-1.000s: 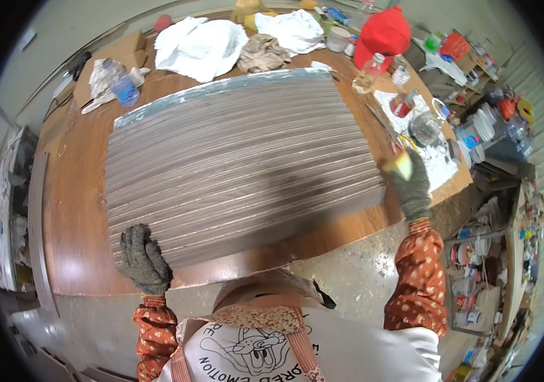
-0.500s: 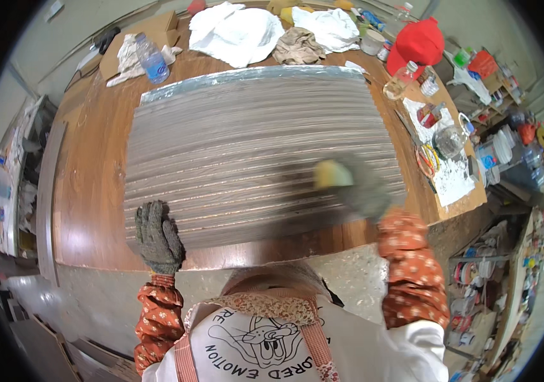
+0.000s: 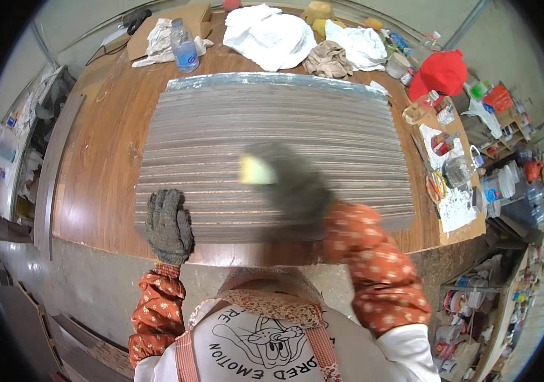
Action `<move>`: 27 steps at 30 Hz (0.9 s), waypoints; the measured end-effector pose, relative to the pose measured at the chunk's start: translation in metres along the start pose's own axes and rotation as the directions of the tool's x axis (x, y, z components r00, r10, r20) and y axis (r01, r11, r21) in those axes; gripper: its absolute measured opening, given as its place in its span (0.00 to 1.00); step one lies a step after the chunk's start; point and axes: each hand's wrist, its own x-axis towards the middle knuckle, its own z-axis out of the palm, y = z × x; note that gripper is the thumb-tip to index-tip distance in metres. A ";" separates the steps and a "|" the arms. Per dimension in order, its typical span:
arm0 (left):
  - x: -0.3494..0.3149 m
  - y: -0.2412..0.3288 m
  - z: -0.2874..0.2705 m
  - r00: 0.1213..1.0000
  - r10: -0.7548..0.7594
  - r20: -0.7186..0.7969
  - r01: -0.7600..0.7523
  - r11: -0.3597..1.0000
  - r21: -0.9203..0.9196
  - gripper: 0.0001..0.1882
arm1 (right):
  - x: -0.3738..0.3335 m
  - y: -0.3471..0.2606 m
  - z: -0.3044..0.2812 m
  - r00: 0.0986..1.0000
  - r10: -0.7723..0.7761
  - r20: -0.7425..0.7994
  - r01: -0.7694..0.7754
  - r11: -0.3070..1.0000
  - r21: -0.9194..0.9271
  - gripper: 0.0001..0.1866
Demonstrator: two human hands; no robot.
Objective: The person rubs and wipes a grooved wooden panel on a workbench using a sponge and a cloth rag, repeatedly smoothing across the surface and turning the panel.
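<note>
At the far left a dark strip (image 3: 62, 159) runs along the edge of the wooden table (image 3: 103, 172). Further back on that side stand a cardboard box (image 3: 170, 22) and a plastic bottle (image 3: 184, 51).

The left hand (image 3: 169, 226), in a grey knit glove, lies flat with fingers spread and pressed down on the near left corner of the panel (image 3: 272, 140). It grips nothing; it only pins the corner.

The panel is a wide grey ribbed sheet lying flat across the middle of the table, its near edge almost level with the table's front edge. Its long ribs look stiff along their length, but a sheet this broad and thin would probably flex or sag if lifted by 1 corner. It seems light for its size and awkward rather than heavy. The ridged face should give gloves fair purchase. The best hold is likely at 2 opposite long edges, hands well apart, or by sliding it with flat palms.

The right hand (image 3: 288, 184), also gloved, is blurred over the panel's middle. Its fingers seem closed around a pale yellow pad (image 3: 254, 170), though the blur makes the exact grip hard to tell.

Behind lie white cloths (image 3: 272, 35). To the right sit a red cap (image 3: 442, 71), small jars and a glass jar (image 3: 459, 170) on paper.
</note>
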 end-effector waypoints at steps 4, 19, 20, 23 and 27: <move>-0.005 -0.001 -0.003 1.000 0.003 -0.003 -0.003 0.999 0.038 0.17 | 0.023 0.012 0.045 0.977 -0.003 0.215 0.080 0.933 -0.350 0.23; -0.005 -0.005 -0.002 1.000 0.024 -0.017 -0.023 0.998 0.053 0.18 | -0.193 0.083 -0.288 0.815 0.289 -0.502 -0.579 0.395 -0.713 0.26; -0.007 -0.007 -0.005 1.000 0.016 -0.013 -0.016 0.999 0.047 0.18 | -0.150 0.066 -0.239 0.858 0.229 -0.461 -0.511 0.479 -0.714 0.27; 0.001 0.000 0.000 1.000 0.022 -0.002 -0.022 1.000 -0.010 0.18 | -0.093 0.031 -0.141 0.930 0.284 -0.234 -0.367 0.674 -0.641 0.29; 0.002 0.003 0.002 0.998 0.052 -0.030 -0.053 0.998 -0.016 0.17 | -0.072 0.020 -0.087 0.998 0.070 -0.005 -0.063 0.868 -0.493 0.29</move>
